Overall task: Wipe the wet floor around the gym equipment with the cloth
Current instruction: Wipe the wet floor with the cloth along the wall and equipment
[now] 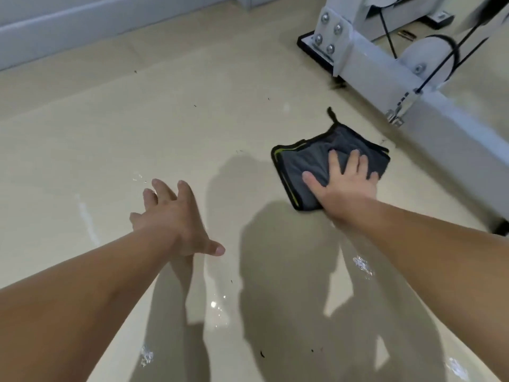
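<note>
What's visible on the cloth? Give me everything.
The cloth is dark grey and looks like fleecy microfibre, with black edging, a yellow-green strip along its left fold and a black loop at the far corner. It is folded and lies flat on the glossy beige floor, close to the white machine frame but apparently not touching it. The right hand presses on its near right part, fingers spread.

My grey, black-edged cloth (303,169) lies folded flat on the glossy, water-spotted beige floor (165,128), near the white gym equipment (371,67).
</note>
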Action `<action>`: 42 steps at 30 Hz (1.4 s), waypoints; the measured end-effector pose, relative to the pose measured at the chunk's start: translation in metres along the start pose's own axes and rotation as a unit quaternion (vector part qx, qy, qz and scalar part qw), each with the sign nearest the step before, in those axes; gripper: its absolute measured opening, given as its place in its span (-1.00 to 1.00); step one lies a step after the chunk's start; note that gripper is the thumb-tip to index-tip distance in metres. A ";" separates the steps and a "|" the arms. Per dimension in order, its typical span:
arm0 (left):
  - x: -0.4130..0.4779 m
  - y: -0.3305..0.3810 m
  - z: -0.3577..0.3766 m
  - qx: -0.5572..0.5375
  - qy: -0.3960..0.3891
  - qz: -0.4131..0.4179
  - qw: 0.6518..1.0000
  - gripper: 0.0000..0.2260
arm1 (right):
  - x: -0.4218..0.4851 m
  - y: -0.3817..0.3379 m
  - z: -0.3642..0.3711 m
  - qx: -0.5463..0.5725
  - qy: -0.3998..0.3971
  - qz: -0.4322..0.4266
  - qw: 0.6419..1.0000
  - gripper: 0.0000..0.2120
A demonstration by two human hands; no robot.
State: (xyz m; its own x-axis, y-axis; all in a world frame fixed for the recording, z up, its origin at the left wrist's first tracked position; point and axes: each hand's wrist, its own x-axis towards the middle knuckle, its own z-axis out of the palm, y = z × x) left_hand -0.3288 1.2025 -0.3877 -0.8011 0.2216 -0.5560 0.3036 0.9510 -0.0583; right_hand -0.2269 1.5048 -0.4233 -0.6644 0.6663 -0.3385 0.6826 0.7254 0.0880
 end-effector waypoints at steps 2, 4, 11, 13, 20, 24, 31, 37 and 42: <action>-0.004 0.000 0.002 0.001 0.022 0.038 0.999 0.31 | -0.011 0.030 -0.001 0.017 -0.035 0.076 0.996 0.00; -0.010 0.000 0.007 0.014 0.035 0.077 0.996 0.21 | -0.030 0.029 0.005 0.030 -0.037 0.102 0.994 -0.01; -0.052 0.032 0.018 0.003 0.157 0.342 0.926 -0.37 | -0.135 -0.026 0.029 0.034 -0.031 -0.145 0.988 -0.06; -0.054 0.047 0.032 0.022 0.159 0.428 0.889 -0.38 | -0.152 -0.014 0.025 0.086 -0.031 -0.215 0.972 -0.16; -0.050 0.116 0.061 0.170 0.090 0.377 0.906 -0.33 | -0.129 0.099 0.001 0.199 0.025 -0.004 0.980 -0.33; -0.017 0.152 0.046 0.158 0.097 0.276 0.943 -0.38 | -0.115 0.135 0.006 0.219 -0.078 0.003 0.973 -0.06; 0.042 0.243 0.006 0.052 0.099 0.156 0.982 -0.33 | -0.111 0.141 0.018 0.141 -0.114 -0.026 0.983 0.14; 0.009 0.318 0.020 0.098 0.090 0.315 0.940 -0.38 | -0.107 0.147 0.025 0.153 -0.108 -0.035 0.982 0.16; -0.022 0.273 0.044 0.156 0.093 0.477 0.860 -0.42 | -0.110 0.148 0.018 0.219 -0.123 -0.019 0.968 0.08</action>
State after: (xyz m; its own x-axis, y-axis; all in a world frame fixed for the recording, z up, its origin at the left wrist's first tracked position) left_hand -0.2055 1.4481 -0.4282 -0.1699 0.9276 -0.3327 0.9689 0.2189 0.1156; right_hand -0.0472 1.5359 -0.3897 -0.6364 0.5395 -0.5513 0.7579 0.5702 -0.3169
